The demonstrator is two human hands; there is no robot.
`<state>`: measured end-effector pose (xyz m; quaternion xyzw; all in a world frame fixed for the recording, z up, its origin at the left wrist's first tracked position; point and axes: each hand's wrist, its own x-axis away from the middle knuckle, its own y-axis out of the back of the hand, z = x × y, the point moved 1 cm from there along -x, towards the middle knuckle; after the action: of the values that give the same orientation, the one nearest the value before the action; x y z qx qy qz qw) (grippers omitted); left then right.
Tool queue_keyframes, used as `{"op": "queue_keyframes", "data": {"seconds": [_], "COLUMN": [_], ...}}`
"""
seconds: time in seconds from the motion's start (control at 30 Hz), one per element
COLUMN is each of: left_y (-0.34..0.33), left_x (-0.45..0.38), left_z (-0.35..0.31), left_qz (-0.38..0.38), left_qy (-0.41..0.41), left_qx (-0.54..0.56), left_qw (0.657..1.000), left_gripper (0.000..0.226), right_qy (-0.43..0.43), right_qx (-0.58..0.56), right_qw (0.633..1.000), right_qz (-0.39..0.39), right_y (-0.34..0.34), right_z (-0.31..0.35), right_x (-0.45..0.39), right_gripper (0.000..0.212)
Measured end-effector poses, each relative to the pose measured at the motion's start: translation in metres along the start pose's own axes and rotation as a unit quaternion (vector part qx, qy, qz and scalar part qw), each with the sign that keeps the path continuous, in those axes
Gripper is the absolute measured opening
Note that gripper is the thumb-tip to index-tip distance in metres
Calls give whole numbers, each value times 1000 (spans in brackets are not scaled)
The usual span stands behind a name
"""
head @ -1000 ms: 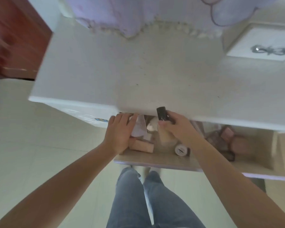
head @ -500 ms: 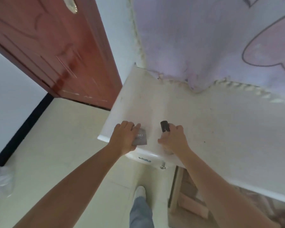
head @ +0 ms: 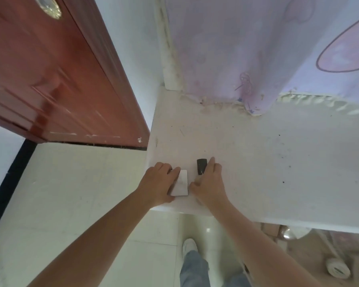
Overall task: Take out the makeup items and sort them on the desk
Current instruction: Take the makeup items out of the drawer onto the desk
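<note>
Soft even daylight, faint shadows, wide-angle bending at edges, slight blur.

Bare desk [head: 278, 162] rt of hands.

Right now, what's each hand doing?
Left hand: grips the white tube on the desk.
Right hand: grips the black-capped bottle.
</note>
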<state>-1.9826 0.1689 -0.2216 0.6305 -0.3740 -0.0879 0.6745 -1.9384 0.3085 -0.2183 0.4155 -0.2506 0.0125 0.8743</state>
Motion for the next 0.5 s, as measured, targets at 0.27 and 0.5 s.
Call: {"op": "queue_keyframes", "data": {"seconds": [0.27, 0.5], "left_y": [11, -14], "left_x": [0, 32], "left_z": [4, -68], "left_qz": [28, -246], "left_qy": [-4, -63], "left_qx": [23, 107], "left_qw": [999, 961], "left_gripper": [87, 45], "right_qy": [-9, 57], "right_qx": [-72, -103], "right_qw": [996, 977], "right_qz": [-49, -178], "right_y": [0, 25], "right_z": [-5, -81], "right_x": [5, 68], "right_gripper": [81, 17]}}
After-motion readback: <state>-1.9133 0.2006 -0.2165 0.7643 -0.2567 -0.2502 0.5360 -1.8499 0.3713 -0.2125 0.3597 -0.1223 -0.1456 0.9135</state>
